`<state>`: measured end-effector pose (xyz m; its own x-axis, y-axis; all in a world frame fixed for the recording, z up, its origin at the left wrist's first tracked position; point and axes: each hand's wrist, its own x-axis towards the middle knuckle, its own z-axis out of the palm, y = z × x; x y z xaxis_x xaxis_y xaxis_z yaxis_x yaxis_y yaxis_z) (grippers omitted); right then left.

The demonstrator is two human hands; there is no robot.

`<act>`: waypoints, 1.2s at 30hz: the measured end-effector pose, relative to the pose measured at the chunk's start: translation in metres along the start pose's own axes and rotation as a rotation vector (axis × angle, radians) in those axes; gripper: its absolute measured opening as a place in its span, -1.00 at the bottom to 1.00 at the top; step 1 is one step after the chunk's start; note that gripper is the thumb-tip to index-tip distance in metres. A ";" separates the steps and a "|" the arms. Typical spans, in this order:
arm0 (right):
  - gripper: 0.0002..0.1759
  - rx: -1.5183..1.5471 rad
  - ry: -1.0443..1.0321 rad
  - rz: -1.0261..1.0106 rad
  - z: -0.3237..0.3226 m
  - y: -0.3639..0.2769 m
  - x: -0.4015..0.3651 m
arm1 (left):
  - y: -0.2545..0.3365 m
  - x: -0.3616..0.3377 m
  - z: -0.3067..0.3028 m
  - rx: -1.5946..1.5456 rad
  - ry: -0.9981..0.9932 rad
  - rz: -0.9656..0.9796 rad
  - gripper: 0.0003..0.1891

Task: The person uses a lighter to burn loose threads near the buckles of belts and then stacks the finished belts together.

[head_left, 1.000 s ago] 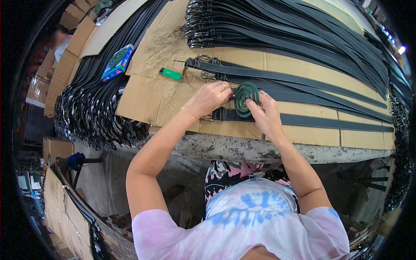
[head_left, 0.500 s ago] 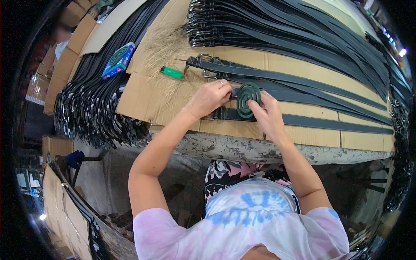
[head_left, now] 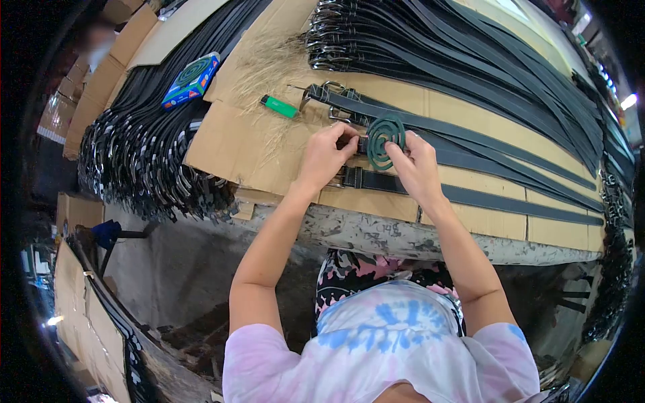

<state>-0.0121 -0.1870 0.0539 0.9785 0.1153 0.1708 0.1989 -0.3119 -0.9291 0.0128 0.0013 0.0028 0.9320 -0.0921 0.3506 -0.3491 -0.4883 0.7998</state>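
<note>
A dark green spiral coil (head_left: 385, 142) stands upright above the belts, pinched between the thumb and fingers of my right hand (head_left: 418, 164). To its left, my left hand (head_left: 327, 153) has its fingers pressed together close to the coil's edge; what lies between them, if anything, is too small to tell. Several dark belts (head_left: 470, 161) with metal buckles lie under and beside my hands. A green lighter (head_left: 278, 107) rests on the cardboard (head_left: 228, 144) up and left of my left hand.
A blue box with a coil picture (head_left: 192, 80) sits on a pile of black belts (head_left: 141, 148) at the left. Another large belt stack (head_left: 430, 54) lies at the back. Dry straw-like fibres (head_left: 265, 64) spread over the cardboard. The worktable's worn edge (head_left: 376, 232) is nearest my body.
The view has shifted slightly. My left forearm is more upright, and the coil is turned a little more edge-on, still in my right hand.
</note>
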 end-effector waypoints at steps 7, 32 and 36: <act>-0.76 -0.143 0.004 -0.053 0.006 0.003 0.006 | 0.000 -0.002 -0.001 0.053 0.020 0.070 -0.87; -0.77 -0.064 0.201 -0.008 -0.026 0.017 0.001 | -0.001 0.000 -0.022 0.086 -0.140 0.224 -0.72; -0.82 0.021 0.248 -0.044 -0.044 0.016 0.001 | -0.014 0.008 -0.023 0.182 -0.243 0.394 -0.73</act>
<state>-0.0053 -0.2333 0.0537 0.9529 -0.1073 0.2837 0.2426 -0.2913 -0.9253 0.0228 0.0278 0.0055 0.7359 -0.4889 0.4684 -0.6770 -0.5170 0.5239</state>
